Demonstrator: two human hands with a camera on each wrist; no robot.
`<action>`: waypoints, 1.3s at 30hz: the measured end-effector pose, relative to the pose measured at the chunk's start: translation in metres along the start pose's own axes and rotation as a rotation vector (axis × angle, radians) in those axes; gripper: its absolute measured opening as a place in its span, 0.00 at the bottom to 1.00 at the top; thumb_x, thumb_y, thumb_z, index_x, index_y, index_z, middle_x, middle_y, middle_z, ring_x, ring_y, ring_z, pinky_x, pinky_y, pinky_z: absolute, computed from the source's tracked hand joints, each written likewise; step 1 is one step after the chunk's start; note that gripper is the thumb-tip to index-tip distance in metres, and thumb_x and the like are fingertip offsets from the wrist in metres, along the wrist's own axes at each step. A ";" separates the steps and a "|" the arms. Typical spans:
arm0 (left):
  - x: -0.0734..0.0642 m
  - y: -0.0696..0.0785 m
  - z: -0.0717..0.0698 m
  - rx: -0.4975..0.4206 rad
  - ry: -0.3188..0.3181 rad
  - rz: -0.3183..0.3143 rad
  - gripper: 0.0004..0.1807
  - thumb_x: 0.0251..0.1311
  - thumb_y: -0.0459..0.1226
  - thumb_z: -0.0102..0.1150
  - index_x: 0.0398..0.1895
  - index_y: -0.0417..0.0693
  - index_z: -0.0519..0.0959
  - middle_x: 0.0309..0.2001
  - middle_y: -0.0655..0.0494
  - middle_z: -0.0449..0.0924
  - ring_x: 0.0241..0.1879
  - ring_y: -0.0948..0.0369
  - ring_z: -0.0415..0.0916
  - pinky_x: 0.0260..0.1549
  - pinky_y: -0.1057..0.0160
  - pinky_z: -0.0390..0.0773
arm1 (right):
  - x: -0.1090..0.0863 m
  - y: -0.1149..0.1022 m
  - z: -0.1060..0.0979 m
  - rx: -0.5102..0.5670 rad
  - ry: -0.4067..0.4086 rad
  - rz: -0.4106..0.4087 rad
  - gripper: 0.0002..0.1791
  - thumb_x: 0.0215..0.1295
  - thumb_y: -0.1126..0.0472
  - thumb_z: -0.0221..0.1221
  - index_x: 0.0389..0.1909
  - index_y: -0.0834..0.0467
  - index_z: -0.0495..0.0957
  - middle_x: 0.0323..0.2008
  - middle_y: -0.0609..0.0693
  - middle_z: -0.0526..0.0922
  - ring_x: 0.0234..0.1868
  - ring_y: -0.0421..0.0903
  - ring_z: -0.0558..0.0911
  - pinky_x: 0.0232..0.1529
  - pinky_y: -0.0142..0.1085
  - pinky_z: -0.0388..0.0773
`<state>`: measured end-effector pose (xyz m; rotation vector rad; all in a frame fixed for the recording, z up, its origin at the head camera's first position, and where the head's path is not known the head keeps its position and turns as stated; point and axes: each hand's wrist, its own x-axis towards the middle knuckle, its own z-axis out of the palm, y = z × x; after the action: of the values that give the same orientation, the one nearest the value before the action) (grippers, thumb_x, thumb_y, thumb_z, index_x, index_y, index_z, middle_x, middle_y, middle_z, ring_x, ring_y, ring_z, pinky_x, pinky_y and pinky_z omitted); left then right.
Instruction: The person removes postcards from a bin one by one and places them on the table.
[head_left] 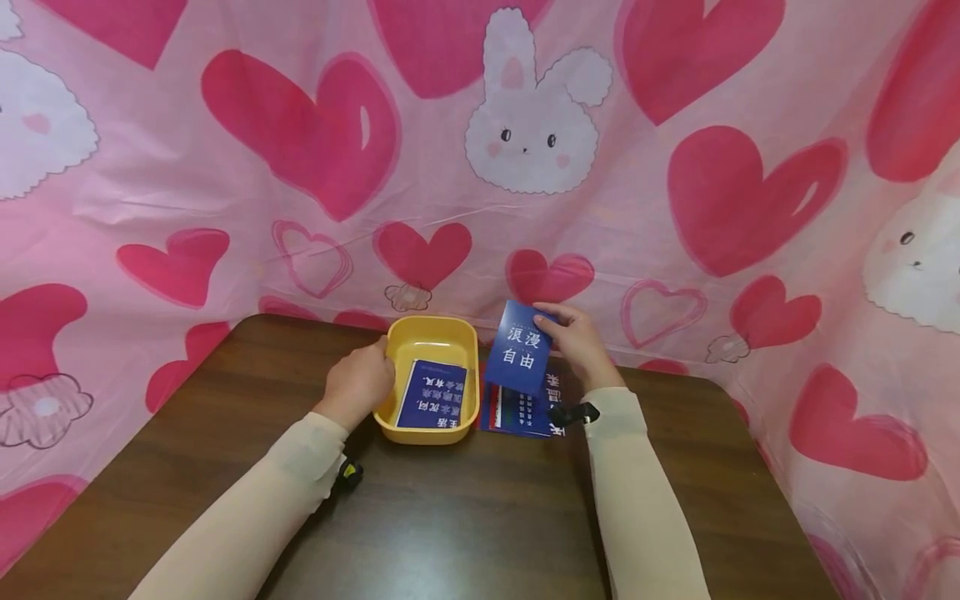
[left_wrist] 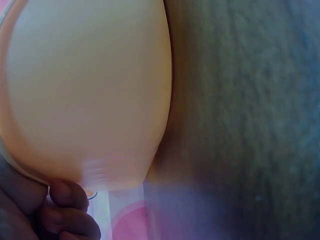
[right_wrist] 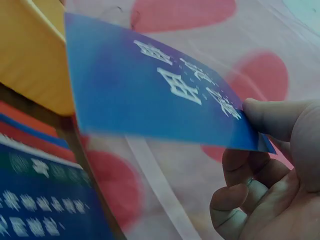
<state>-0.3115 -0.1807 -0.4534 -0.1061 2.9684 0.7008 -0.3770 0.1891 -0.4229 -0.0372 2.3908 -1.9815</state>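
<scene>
In the head view, grips the left rim of a yellow container (head_left: pixel 426 436) with the curled fingers of the left hand (head_left: pixel 358 385). Pinches a blue card (head_left: pixel 517 348) with white characters near its upper right corner, between thumb and fingers of the right hand (head_left: pixel 576 337), holding it tilted above a pile of cards (head_left: pixel 521 412). Shows that pile on the wooden counter (head_left: pixel 450 517), just right of the container, and lettered cards (head_left: pixel 438 400) inside the container. Faces a pink cloth (head_left: pixel 431 150) printed with hearts and rabbits.

In the left wrist view, shows the container's pale outer wall beside the counter; bends the left fingers at its edge, lower left, partly out of frame.

In the right wrist view, presses the thumb on the card's printed face and curls fingers beneath. Shows the container at upper left and the pile at lower left.
</scene>
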 end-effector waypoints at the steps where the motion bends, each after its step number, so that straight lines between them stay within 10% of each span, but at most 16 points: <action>1: 0.000 0.000 0.000 0.001 0.003 0.000 0.35 0.87 0.45 0.47 0.91 0.42 0.62 0.64 0.34 0.88 0.42 0.45 0.85 0.46 0.43 0.91 | 0.000 0.001 -0.005 0.006 0.008 0.002 0.24 0.83 0.57 0.67 0.76 0.54 0.84 0.58 0.58 0.88 0.38 0.42 0.91 0.42 0.36 0.94; 8: -0.003 -0.001 -0.002 -0.010 -0.006 -0.010 0.36 0.87 0.45 0.46 0.91 0.42 0.61 0.66 0.34 0.87 0.46 0.43 0.86 0.51 0.39 0.91 | 0.001 0.009 -0.036 -0.063 0.027 -0.017 0.23 0.82 0.59 0.67 0.74 0.56 0.85 0.51 0.48 0.90 0.39 0.40 0.88 0.40 0.33 0.91; 17: -0.004 -0.002 -0.002 -0.008 -0.010 -0.009 0.35 0.87 0.45 0.45 0.91 0.41 0.61 0.67 0.33 0.85 0.46 0.43 0.85 0.53 0.38 0.90 | -0.003 0.028 -0.061 -0.261 -0.058 0.071 0.24 0.79 0.59 0.71 0.71 0.60 0.87 0.70 0.64 0.84 0.53 0.49 0.85 0.49 0.32 0.87; 24: -0.003 0.000 -0.001 0.000 -0.007 0.006 0.35 0.87 0.45 0.45 0.91 0.41 0.61 0.66 0.34 0.86 0.45 0.44 0.85 0.51 0.39 0.91 | -0.001 0.049 -0.062 -0.370 -0.147 0.136 0.23 0.78 0.54 0.72 0.70 0.53 0.88 0.79 0.62 0.78 0.74 0.61 0.77 0.72 0.51 0.83; 39: -0.001 0.002 -0.003 0.002 -0.008 0.007 0.36 0.87 0.45 0.45 0.91 0.41 0.61 0.64 0.33 0.87 0.41 0.45 0.83 0.46 0.43 0.90 | 0.000 0.060 -0.048 -0.511 -0.152 0.112 0.23 0.73 0.53 0.76 0.64 0.60 0.91 0.69 0.64 0.81 0.68 0.62 0.76 0.75 0.57 0.77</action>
<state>-0.3106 -0.1796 -0.4498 -0.0931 2.9634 0.6972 -0.3787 0.2478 -0.4725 -0.0633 2.6537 -1.2315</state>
